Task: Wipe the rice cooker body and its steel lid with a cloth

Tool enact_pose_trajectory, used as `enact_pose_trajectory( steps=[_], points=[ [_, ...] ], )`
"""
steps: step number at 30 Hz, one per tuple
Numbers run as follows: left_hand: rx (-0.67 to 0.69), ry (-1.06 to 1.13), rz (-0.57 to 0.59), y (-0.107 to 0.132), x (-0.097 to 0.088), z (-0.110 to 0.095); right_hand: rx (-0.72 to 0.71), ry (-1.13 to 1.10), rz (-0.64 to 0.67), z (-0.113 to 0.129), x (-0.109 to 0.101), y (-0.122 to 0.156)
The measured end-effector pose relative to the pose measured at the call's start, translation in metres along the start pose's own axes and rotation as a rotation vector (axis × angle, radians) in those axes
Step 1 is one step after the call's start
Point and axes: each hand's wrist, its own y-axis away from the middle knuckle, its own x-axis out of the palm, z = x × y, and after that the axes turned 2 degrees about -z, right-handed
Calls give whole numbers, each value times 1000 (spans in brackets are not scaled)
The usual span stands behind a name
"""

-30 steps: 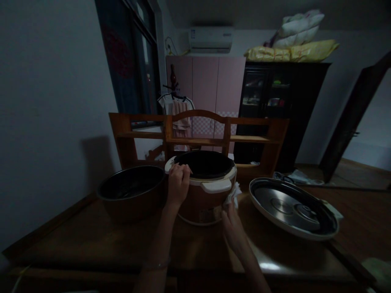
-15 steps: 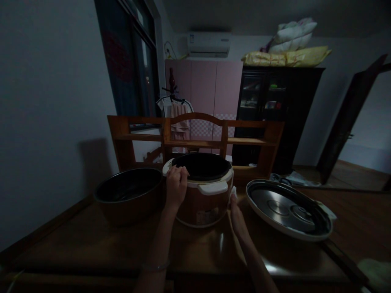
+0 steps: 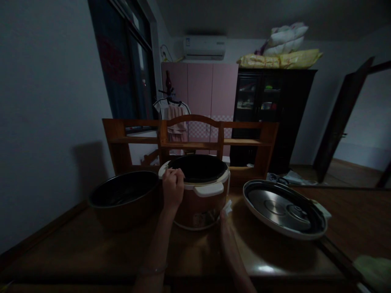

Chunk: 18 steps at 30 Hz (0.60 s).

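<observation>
A large rice cooker [image 3: 192, 205] with a brown body and cream rim stands uncovered on the wooden table, its inside dark. My left hand [image 3: 172, 185] is closed on the cooker's near left rim. Low on the cooker's right side, my right hand [image 3: 225, 228] presses a white tissue [image 3: 227, 206] against or close to the brown wall; the exact contact is hard to see in the dim light. To the left sits a dark inner pot [image 3: 122, 213]. On the right lies the cooker's round lid [image 3: 276, 207], its metal inner face up.
A wooden shelf rack [image 3: 191, 144] rises along the table's back edge. The wall [image 3: 45, 122] borders the table on the left. A pale green item [image 3: 374, 270] shows at the lower right, past the table edge.
My right hand has slid down the cooker's right side and nearer to me with the tissue. My left hand keeps its hold on the rim. The whole view has shifted slightly.
</observation>
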Motion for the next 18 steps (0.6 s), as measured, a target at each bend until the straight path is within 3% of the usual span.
enact_pose_trajectory(
  steps=[6,11,18],
  points=[
    [46,-16,18,-1,-3,-1,68,66,-46,0,23,18],
    [79,3,-2,-6,-9,-7,-45,133,-25,21,32,16],
    [-2,79,146,-6,-10,0,-242,335,-6,41,43,20]
  ],
)
